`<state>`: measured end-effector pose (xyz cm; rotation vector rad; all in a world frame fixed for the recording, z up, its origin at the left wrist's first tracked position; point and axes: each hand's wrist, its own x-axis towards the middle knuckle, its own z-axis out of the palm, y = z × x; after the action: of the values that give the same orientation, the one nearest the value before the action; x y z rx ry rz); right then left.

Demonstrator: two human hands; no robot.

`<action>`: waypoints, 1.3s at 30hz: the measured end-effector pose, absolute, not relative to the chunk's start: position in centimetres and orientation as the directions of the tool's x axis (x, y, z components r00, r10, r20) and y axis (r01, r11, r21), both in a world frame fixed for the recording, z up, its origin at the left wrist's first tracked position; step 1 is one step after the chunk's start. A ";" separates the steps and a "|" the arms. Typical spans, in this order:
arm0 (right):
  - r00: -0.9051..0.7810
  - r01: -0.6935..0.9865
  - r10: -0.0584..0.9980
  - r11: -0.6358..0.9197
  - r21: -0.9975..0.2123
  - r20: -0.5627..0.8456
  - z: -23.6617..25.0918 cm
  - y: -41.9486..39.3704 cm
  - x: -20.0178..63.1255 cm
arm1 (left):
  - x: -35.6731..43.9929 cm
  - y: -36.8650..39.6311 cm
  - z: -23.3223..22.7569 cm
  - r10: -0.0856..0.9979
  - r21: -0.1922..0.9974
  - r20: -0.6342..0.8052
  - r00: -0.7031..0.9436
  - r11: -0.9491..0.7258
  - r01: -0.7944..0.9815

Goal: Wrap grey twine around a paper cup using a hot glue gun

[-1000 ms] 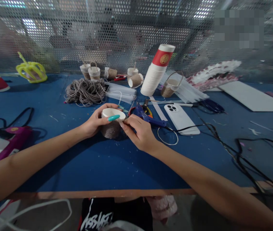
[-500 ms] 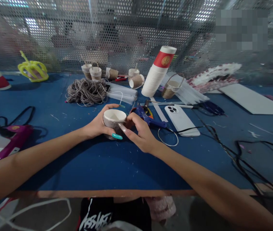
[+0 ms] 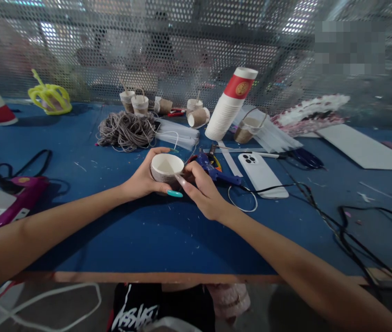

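Observation:
A small white paper cup (image 3: 163,174), its lower side wrapped in grey-brown material, is held just above or on the blue table; its base is hidden. My left hand (image 3: 144,177) curls round the cup's left side, with the long turquoise thumbnail lying across the front. On the right side, my right hand (image 3: 204,193) presses its thumb to the cup just under the rim, its index finger bent behind. Whether a strand lies under those fingertips I cannot make out. Behind the cup is a heap of grey cord (image 3: 127,131). A blue glue gun (image 3: 213,169) lies beyond my right hand.
A leaning stack of paper cups (image 3: 228,108) stands behind, near several small wrapped cups (image 3: 139,104). To the right lie a white phone (image 3: 263,175) and black cables (image 3: 343,230). A purple power strip (image 3: 32,191) sits left. Perforated metal mesh (image 3: 196,46) rises behind the table.
The cup has shifted slightly up and right in view. My left thumb has slid a little to the right across its front, and my right thumb has moved slightly along with it.

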<state>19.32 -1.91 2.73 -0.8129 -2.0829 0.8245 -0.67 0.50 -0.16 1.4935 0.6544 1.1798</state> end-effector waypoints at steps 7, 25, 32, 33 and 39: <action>-0.508 0.272 0.794 0.515 -0.813 0.333 2.7 -1.9 19.5 | -0.6 0.4 0.1 0.894 0.967 0.235 0.382 -0.177 -0.181; -0.427 0.079 0.870 0.308 -0.948 0.247 2.9 -2.4 19.0 | -0.5 0.5 -0.3 0.935 0.951 0.075 0.348 0.039 -0.308; -0.407 0.053 0.885 0.268 -0.962 0.224 2.8 -2.1 19.0 | -0.7 0.4 -0.9 0.912 0.958 0.118 0.392 0.000 -0.287; -0.408 0.043 0.886 0.259 -0.965 0.220 2.7 -2.1 19.0 | -0.8 0.4 -1.0 0.909 0.959 0.114 0.401 0.004 -0.282; -0.430 0.040 0.882 0.231 -0.972 0.192 2.7 -2.0 19.0 | -0.6 0.3 -1.0 0.913 0.957 0.104 0.395 0.016 -0.289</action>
<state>19.04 -2.00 2.75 -0.8671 -1.6884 1.2996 -0.59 0.31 -1.02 1.1969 0.6737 1.0534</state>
